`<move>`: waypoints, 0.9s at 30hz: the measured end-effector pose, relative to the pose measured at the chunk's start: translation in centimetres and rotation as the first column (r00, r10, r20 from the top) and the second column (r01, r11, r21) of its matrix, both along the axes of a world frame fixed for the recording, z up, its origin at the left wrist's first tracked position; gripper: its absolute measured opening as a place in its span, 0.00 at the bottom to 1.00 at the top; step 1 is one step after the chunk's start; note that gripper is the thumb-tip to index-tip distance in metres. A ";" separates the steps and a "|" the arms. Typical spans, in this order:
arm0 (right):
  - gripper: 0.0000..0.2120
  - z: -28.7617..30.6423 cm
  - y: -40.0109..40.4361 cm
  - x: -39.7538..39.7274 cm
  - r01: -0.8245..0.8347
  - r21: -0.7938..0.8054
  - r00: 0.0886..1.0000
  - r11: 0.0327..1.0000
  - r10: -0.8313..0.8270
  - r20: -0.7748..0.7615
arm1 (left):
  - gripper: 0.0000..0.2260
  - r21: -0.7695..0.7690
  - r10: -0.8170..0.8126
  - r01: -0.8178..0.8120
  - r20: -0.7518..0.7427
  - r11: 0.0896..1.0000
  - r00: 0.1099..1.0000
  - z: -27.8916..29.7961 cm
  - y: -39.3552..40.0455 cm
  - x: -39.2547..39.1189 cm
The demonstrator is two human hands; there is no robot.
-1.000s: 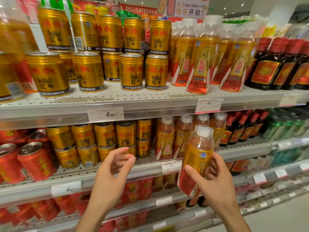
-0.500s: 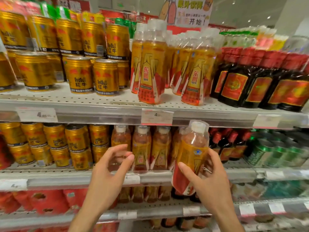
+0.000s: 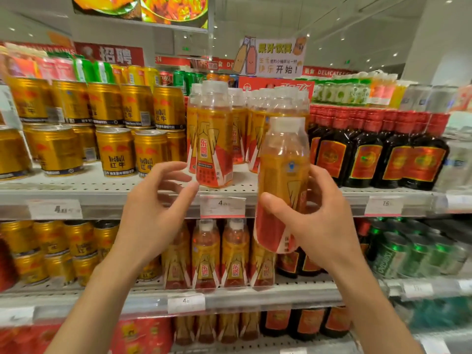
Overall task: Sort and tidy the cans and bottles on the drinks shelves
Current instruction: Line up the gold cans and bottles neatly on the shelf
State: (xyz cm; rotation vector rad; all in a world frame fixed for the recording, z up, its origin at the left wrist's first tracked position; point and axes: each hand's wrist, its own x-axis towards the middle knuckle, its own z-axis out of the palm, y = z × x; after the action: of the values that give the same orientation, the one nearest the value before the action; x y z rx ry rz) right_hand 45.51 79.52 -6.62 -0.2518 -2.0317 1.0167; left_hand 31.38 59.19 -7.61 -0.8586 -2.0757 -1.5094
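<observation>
Gripping a clear plastic bottle of amber drink, the right hand wraps thumb and fingers round its glossy orange-red label, holding it upright in front of the upper shelf edge, at about 3 o'clock from the left hand. That left hand holds nothing; its fingers are spread and loosely bent, tips near a matching bottle standing at the shelf front. At 9 o'clock of that bottle sit squat gold metal cans, stacked two high. At 3 o'clock stand dark bottles with red caps and foil-like labels. Paper price tags line the perforated white shelf lip.
</observation>
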 end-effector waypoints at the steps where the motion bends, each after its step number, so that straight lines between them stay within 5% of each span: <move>1: 0.34 1.1 -0.1 -0.6 0.008 0.019 1.000 1.000 -0.008 -0.020 | 0.14 -0.031 0.017 -0.018 -0.033 0.999 0.999 0.8 0.3 -0.8; 8: 0.41 5.4 -0.5 -6.2 0.157 0.162 0.984 0.974 -0.141 -0.105 | 0.35 -0.224 -0.028 0.033 0.023 0.974 0.999 3.5 3.3 -5.5; 17: 0.48 3.7 -1.0 -8.5 0.245 0.279 0.965 0.928 -0.262 0.023 | 0.36 -0.187 -0.052 0.061 0.054 0.980 0.997 3.1 3.7 -6.9; 23: 0.41 2.9 -1.0 -8.4 0.248 0.249 0.969 0.936 -0.245 -0.042 | 0.37 -0.172 -0.085 0.096 0.070 0.980 0.994 3.1 3.2 -7.3; 27: 0.42 2.6 -0.5 -9.1 0.399 0.373 0.915 0.838 -0.389 -0.105 | 0.36 -0.204 -0.074 0.085 0.058 0.975 0.996 3.2 3.4 -7.1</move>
State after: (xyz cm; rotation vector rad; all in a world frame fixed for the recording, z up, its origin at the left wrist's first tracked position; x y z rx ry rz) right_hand 36.37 79.01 -4.04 -0.4222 -1.9956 0.3473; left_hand 24.30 62.58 -4.39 -1.0003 -2.2896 -1.3844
